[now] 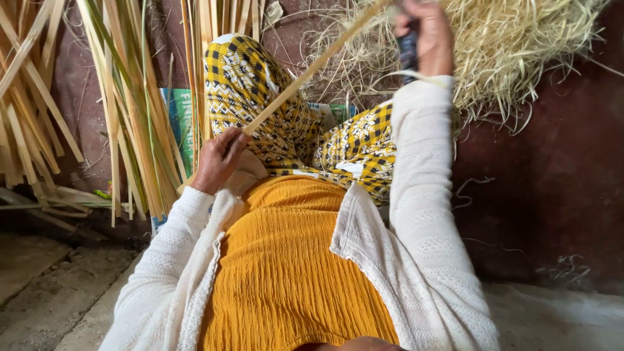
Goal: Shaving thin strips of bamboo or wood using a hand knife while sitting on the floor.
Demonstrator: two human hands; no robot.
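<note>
1. The thing in hand is a long bamboo strip (pixel 305 75), pale and flat. Its long axis runs on a diagonal, from low near the person's lap up and away toward the top of the view.
2. The left hand (pixel 218 159) pinches the strip's near, lower end, fingers clenched around it just above the yellow checked cloth (pixel 260 97) over the raised knees.
3. The right hand (pixel 426 32) is up at the far end of the strip, arm stretched out in a white knit sleeve (pixel 422 169). It is closed around a dark handle (pixel 407 49), seemingly a knife; the blade itself is not clear to see, nor whether it touches the strip.
4. So the strip spans both hands: the left is the nearer one to the body, the right the farther and higher.
5. A heap of fine shavings (pixel 513 45) lies beyond the right hand. Bundles of split bamboo slats (pixel 130 110) lean at the left, well apart from the left hand.
</note>
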